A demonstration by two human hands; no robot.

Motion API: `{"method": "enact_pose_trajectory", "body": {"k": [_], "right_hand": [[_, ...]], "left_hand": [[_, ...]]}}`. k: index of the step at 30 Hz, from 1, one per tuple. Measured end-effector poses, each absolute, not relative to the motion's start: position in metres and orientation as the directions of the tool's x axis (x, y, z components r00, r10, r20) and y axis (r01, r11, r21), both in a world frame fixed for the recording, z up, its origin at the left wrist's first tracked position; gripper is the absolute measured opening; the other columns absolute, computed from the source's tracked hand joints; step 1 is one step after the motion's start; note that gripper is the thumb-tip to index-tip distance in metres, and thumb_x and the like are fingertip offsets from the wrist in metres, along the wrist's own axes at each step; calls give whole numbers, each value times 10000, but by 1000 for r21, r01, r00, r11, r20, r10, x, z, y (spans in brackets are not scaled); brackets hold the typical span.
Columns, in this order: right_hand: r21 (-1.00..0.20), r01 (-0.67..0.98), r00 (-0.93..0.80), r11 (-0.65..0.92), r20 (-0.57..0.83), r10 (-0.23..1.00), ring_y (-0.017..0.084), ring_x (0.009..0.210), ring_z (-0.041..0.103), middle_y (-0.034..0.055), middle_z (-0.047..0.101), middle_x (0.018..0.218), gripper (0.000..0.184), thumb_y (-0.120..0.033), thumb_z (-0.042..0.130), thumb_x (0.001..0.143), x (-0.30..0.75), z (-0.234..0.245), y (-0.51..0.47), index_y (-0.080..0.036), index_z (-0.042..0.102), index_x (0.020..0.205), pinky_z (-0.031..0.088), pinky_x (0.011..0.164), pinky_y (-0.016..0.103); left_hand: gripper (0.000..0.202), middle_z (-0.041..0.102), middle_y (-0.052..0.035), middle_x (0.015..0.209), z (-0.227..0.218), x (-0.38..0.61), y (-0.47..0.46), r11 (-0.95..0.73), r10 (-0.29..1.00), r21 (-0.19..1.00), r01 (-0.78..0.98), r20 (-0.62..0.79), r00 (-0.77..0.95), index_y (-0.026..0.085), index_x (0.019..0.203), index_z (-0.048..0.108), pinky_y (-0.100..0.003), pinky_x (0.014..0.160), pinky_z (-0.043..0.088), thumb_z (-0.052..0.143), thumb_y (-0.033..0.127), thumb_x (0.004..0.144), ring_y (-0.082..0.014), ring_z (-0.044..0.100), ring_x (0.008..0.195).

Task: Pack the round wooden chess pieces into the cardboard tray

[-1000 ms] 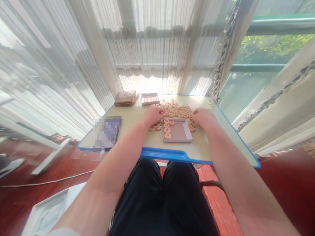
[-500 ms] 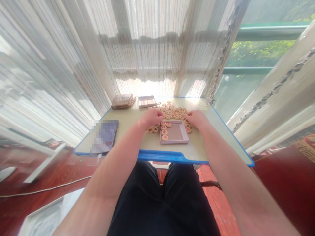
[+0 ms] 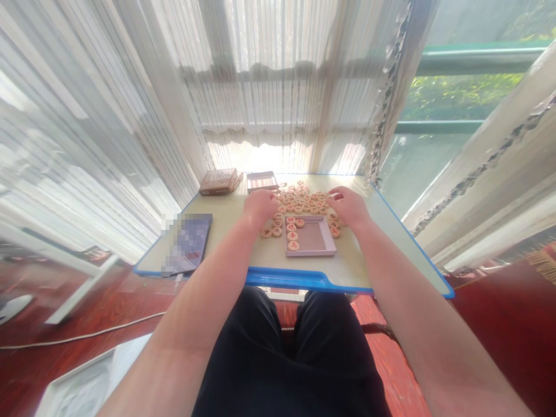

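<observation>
Wooden Chinese chess pieces [image 3: 299, 209] with red and black characters lie spread across the table in front of me. My left hand [image 3: 261, 206] is at the left side of the spread, fingers loosely bent and slightly apart, close to the pieces. On the right side, my right hand [image 3: 348, 205] has its thumb and forefinger apart beside the outermost pieces. I see nothing held in either hand, though the left fingertips are partly hidden. Between my forearms sits a shallow box tray [image 3: 319, 252], with several red-character pieces lined along its left wall and one more at its top.
A smartphone [image 3: 191, 243] with a cable lies at the table's left. Behind stand a brown flat box [image 3: 218, 181] and a second shallow tray [image 3: 262, 181]. The light table [image 3: 234, 249] has a blue edge. Sheer curtains [image 3: 269, 92] hang beyond it.
Both hands have drawn back a little from the pieces, the left to the left and the right fingers upward and apart. The view has shifted slightly. The pieces in the tray are unchanged.
</observation>
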State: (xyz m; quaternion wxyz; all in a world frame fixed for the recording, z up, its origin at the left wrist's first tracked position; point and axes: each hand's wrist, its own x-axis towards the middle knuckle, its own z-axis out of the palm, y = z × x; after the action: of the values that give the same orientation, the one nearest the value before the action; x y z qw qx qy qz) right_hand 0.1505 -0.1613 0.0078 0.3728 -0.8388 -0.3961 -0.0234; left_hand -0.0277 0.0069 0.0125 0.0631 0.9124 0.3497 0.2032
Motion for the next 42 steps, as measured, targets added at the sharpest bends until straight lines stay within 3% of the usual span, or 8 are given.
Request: {"method": "enact_pose_trajectory", "body": {"k": [6,12,15,23,31,35,39,42], "right_hand": [[-692,693,574,-204,359,736,147,656,571,15,674,727,255,-314,557,745,140,2,-155,-191,718,898,454,661,268],[-844,526,622,-102,300,724,148,681,603,45,691,841,335,-264,606,685,138,3,-154,-156,682,993,479,616,262],[-853,512,633,-99,298,714,151,697,610,50,691,875,358,-221,619,659,140,3,-153,-155,667,1008,486,602,258],[-610,701,662,-370,362,657,175,802,621,49,701,892,291,-167,567,701,156,-4,-153,-172,694,962,478,756,288],[-490,677,706,-549,225,671,216,865,630,50,708,931,284,-281,567,717,161,-5,-154,-208,711,951,468,757,303],[-426,670,716,-608,153,682,230,906,629,53,712,964,315,-286,553,715,159,-1,-156,-223,710,981,462,763,306],[-407,668,724,-623,165,670,236,938,617,56,700,1011,372,-309,523,739,160,0,-157,-223,680,1065,459,782,318],[-370,710,698,-599,259,668,249,1028,572,84,655,1111,368,-322,486,780,162,-3,-157,-201,682,1066,426,874,334]], "left_hand": [[243,697,-70,768,11,-26,7,-740,672,256,622,300,677,196,684,683,-294,633,426,444,224,717,-220,608,740],[284,712,-53,834,11,-25,4,-755,656,263,601,290,697,209,764,716,-273,699,439,434,237,744,-204,617,803],[294,713,-51,859,11,-25,4,-758,652,255,601,282,704,211,799,720,-273,711,440,433,230,742,-202,618,812],[283,708,-47,869,8,-24,5,-771,637,251,586,288,715,214,809,720,-276,733,456,444,225,746,-201,617,832],[310,677,-83,984,1,-22,14,-795,605,237,559,371,704,191,911,729,-326,923,436,468,250,755,-235,577,992],[351,657,-88,1099,0,-22,14,-782,622,267,563,296,724,170,1004,702,-314,970,415,442,204,771,-234,559,1071],[494,613,-99,1206,0,-23,8,-751,649,309,583,183,738,169,1250,547,-300,940,431,413,120,777,-225,567,1096],[588,556,-127,1286,-2,-22,8,-751,650,314,580,203,732,142,1376,380,-302,957,417,415,105,791,-228,535,1154]]}}
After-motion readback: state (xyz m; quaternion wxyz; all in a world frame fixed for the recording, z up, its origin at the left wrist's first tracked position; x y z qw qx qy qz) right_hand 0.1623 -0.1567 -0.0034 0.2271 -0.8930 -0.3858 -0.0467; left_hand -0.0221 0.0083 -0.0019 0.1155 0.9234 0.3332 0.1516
